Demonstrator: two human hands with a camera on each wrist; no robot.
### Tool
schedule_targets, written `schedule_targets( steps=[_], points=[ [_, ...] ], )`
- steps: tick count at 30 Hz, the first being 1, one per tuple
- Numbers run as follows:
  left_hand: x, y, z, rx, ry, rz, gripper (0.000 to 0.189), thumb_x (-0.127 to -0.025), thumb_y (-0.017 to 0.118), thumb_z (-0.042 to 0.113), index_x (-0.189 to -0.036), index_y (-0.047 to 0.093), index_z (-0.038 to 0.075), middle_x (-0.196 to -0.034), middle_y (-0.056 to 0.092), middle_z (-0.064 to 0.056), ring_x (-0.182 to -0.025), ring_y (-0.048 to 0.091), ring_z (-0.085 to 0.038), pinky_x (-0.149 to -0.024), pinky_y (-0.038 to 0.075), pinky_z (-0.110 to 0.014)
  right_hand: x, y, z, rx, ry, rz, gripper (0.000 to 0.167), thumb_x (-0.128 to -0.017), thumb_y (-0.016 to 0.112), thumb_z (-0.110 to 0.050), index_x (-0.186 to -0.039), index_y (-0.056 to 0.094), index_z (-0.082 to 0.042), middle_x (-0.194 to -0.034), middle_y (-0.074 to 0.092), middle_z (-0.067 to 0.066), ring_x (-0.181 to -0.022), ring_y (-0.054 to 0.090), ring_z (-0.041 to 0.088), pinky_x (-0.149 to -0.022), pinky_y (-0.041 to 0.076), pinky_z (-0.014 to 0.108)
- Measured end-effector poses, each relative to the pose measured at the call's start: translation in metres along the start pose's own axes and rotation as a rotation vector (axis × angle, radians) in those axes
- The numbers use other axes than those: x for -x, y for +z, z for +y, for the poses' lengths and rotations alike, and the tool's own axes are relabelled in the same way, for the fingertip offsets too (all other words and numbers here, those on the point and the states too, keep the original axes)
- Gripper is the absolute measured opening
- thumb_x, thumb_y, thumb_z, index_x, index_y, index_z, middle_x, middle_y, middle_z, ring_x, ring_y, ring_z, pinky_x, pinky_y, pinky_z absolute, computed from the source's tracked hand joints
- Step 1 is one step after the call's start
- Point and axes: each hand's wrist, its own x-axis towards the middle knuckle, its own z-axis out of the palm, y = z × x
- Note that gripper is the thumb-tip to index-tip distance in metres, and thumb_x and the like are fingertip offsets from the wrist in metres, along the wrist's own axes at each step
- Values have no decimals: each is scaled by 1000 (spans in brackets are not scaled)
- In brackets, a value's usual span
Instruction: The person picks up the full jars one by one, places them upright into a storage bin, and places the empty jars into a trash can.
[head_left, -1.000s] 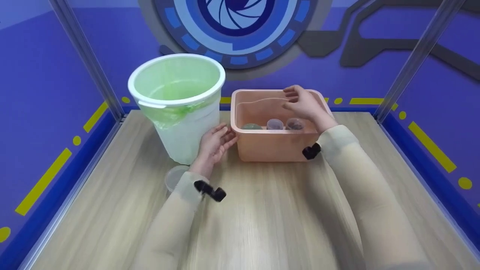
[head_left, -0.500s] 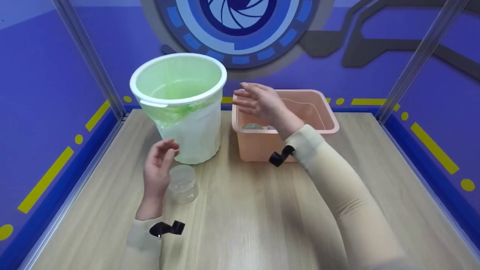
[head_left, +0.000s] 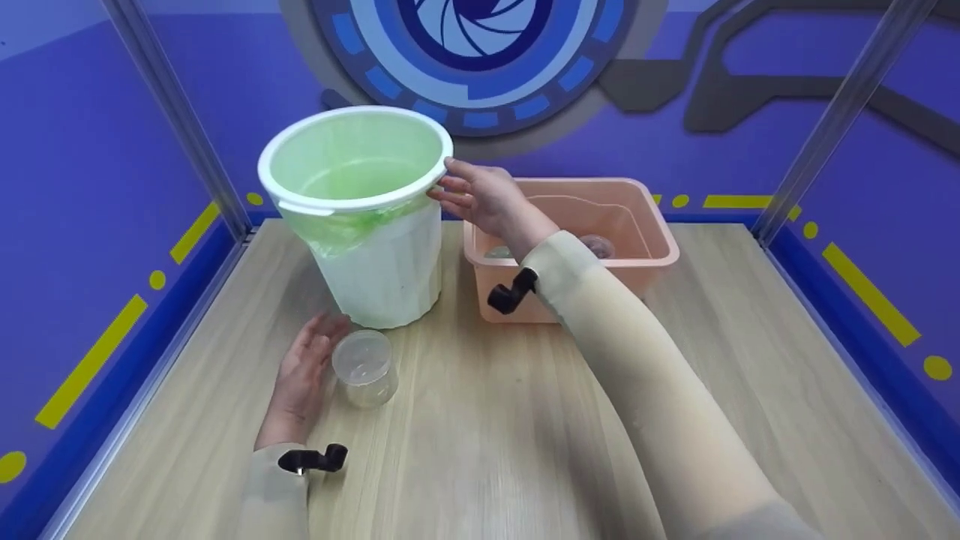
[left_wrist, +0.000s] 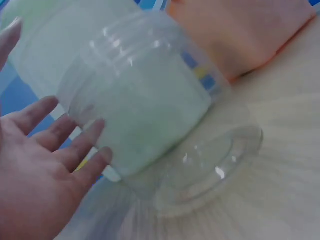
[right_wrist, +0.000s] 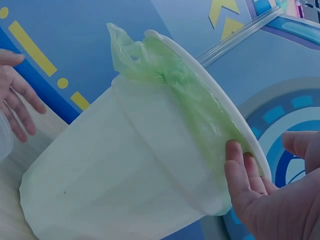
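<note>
A white trash can (head_left: 390, 266) with a green bag liner (head_left: 341, 234) folded over its rim stands at the back left. My right hand (head_left: 491, 204) is at the right side of that rim. In the right wrist view its fingers (right_wrist: 239, 172) lie against the liner (right_wrist: 192, 107) under the rim, the thumb standing apart. A clear lidded plastic jar (head_left: 365, 371) stands in front of the trash can. Just left of the jar is my left hand (head_left: 296, 379), its fingers extended. In the left wrist view the fingertips (left_wrist: 95, 131) overlap the jar's side; contact is uncertain.
Right of the trash can sits a pink plastic bin (head_left: 660, 259) holding clear round containers (head_left: 598, 246), partly hidden by my right arm. Blue panels (head_left: 840, 225) with metal corner posts (head_left: 840, 112) close in the wooden tabletop (head_left: 480, 442) at the back and sides.
My right hand has moved left from over the pink bin to the trash can's rim. The left hand has gone from between the trash can and bin down to the jar's left side.
</note>
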Motion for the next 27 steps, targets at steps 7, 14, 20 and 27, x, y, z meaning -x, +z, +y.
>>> schedule_targets(
  steps=[7,14,20,27],
  points=[
    [0,-8,-11,-47,-106,-139,81,-94,64,-4,-163,24,7,-149,52,10,-132,52,0,-111,44,-16,-5,10,4,61,-4,21,34,-100,68,-14,-131,65,0,-98,73,9,-86,74,16,-88,65,27],
    [-2,-14,-12,-163,-158,-259,100,-81,82,-1,-162,25,6,-152,45,14,-134,45,1,-112,39,-12,-8,14,4,75,-22,35,26,-98,68,-8,-123,67,1,-91,74,9,-81,74,15,-80,65,25],
    [-2,-14,-13,-205,-164,-271,98,-77,81,-10,-159,29,1,-139,55,19,-132,49,-3,-112,40,-14,-10,13,6,65,-33,42,20,-98,68,-6,-117,68,1,-88,74,8,-79,73,15,-74,64,23],
    [-3,-13,-14,-220,-179,-233,97,-75,80,-12,-158,32,2,-139,55,17,-133,48,-4,-118,36,-20,-10,11,6,68,-38,38,19,-98,69,-7,-115,70,0,-93,75,10,-83,74,16,-86,66,28]
  ],
)
